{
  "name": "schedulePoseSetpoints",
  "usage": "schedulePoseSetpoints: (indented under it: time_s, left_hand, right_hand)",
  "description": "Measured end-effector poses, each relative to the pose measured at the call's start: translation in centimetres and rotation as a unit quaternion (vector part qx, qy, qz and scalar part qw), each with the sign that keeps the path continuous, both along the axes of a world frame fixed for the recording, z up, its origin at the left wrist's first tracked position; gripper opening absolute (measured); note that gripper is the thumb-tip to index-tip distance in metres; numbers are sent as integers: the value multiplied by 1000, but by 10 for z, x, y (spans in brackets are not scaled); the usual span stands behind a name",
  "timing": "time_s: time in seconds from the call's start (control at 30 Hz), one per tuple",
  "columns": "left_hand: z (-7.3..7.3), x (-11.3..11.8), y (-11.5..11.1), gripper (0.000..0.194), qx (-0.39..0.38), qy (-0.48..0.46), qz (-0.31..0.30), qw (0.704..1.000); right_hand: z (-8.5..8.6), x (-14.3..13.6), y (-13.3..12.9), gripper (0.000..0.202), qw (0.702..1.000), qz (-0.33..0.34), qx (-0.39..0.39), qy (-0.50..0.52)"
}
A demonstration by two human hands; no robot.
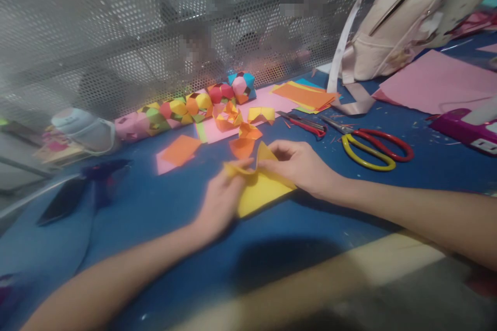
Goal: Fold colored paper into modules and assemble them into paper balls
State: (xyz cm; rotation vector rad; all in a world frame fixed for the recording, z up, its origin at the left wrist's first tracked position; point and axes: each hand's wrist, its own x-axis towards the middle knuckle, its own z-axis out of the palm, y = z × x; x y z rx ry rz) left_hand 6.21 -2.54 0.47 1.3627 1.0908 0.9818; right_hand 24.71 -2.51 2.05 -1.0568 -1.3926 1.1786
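Observation:
Between my hands is a sheet of yellow paper [264, 191], its far edge bent up into a curved fold. My left hand [221, 196] pinches the left corner of the sheet; motion blurs it somewhat. At the raised right side, my right hand [301, 168] grips the paper between thumb and fingers. Just beyond lie folded orange paper pieces [243, 147] and a folded yellow piece [261, 115]. Orange and pink paper squares [180, 150] rest to the left of them.
Colourful folded-paper balls [198, 106] line the back by a perforated metal panel [155, 36]. Red-and-yellow-handled scissors [368, 147] and a red cutter [306, 125] lie right. Orange strips [306, 95], pink sheets [438, 83], a bag [404, 15], a white-lidded container [83, 129] and a glue gun [104, 168] surround the blue table [155, 207].

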Motion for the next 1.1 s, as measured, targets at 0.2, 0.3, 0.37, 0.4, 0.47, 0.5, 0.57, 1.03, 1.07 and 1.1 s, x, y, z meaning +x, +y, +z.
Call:
schedulePoseSetpoints:
  time_s: [0.2, 0.3, 0.37, 0.4, 0.47, 0.5, 0.57, 1.03, 1.07, 1.1]
  left_hand:
    - [5, 9, 5, 32, -91, -137, 49, 985]
    - [12, 13, 6, 24, -101, -189, 67, 974]
    - [17, 12, 7, 18, -96, -217, 75, 969]
    - [19, 10, 9, 17, -92, -228, 80, 966]
    - [22, 6, 12, 24, -95, -232, 76, 965]
    - [22, 5, 13, 28, -100, -224, 66, 967]
    - [20, 3, 15, 31, -109, -175, 37, 978]
    - [3, 2, 10, 39, -58, -43, -50, 996]
    - [2, 2, 10, 39, -51, -41, -44, 997]
    - [1, 1, 10, 40, -44, -41, -36, 997]
  right_hand:
    - [-3, 1, 2, 15, 997, 5, 11, -73]
    - [-6, 5, 7, 7, 993, -13, 31, -110]
    - [-5, 9, 12, 8, 995, -6, 23, -94]
    - [-4, 12, 14, 9, 996, 3, 15, -84]
    - [1, 17, 16, 12, 996, 28, -6, -82]
    - [3, 19, 17, 15, 995, 40, -14, -91]
    - [8, 21, 16, 19, 991, 58, -17, -115]
    - [6, 13, 9, 23, 996, 13, 8, -86]
    - [6, 12, 9, 25, 996, 14, -2, -87]
    - [6, 12, 9, 26, 996, 14, -11, -88]
